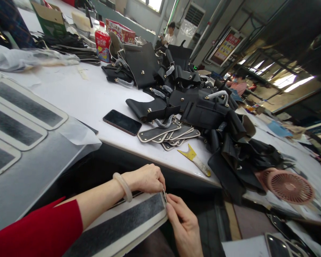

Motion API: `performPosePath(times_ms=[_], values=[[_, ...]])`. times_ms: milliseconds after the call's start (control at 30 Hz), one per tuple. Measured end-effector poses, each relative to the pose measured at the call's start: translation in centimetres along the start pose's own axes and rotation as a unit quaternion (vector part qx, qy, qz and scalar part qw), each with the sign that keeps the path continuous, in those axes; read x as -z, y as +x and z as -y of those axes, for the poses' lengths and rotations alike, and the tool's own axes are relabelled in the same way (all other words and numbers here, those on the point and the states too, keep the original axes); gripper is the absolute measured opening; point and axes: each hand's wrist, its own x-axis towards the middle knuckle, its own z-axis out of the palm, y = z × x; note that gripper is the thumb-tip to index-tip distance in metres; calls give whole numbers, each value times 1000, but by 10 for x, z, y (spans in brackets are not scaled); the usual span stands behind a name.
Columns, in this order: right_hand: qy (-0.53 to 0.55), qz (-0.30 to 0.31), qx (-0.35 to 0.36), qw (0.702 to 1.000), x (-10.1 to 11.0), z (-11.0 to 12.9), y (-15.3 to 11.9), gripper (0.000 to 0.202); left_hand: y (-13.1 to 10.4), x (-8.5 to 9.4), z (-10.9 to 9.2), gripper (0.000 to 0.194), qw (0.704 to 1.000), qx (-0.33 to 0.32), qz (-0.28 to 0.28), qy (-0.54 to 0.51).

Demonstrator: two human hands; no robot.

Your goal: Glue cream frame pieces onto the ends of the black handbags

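Observation:
A flat cream-edged panel [131, 219] with a wide dark band lies slanted low in front of me, apparently on top of another layer. At its far end my left hand [149, 179], with a pale bangle at the wrist, is closed, its fingertips pinching the upper corner. My right hand [184, 222] grips the same end from the right, thumb and fingers pressed on the edge. Between the fingertips a thin dark edge shows; its detail is too small to make out.
Beyond the white table's [115, 142] edge lie a phone [122, 122], a pile of studded strips [168, 134], a yellow-ended tool [194, 160] and heaped black bags [203, 110]. Similar panels [29, 103] lie at left. A pink fan [290, 186] stands at right; a person [169, 37] is far back.

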Motion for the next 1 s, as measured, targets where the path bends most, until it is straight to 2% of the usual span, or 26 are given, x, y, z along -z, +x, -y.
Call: performPosePath(times_ms=[100,233,367,533,700,867,1000], values=[[121,19,-72,990,3,2,11,29,-2,2,-1,35,1000,5,3,3],[321,52,-190,926,1,-2,29,34,-3,3,-2,35,1000,-1,4,15],[366,129,-241,890,1,-1,40,37,-4,3,-1,33,999,-9,-3,33],[356,212,-257,873,11,5,46,38,-7,4,-2,34,998,-30,0,60],[258,301,-252,883,20,18,56,46,-10,5,-8,37,994,-56,6,92],[173,335,-237,895,24,29,69,43,-15,11,-8,36,992,-77,17,97],[115,353,-184,910,21,37,79,41,-29,14,-5,41,996,-65,26,56]])
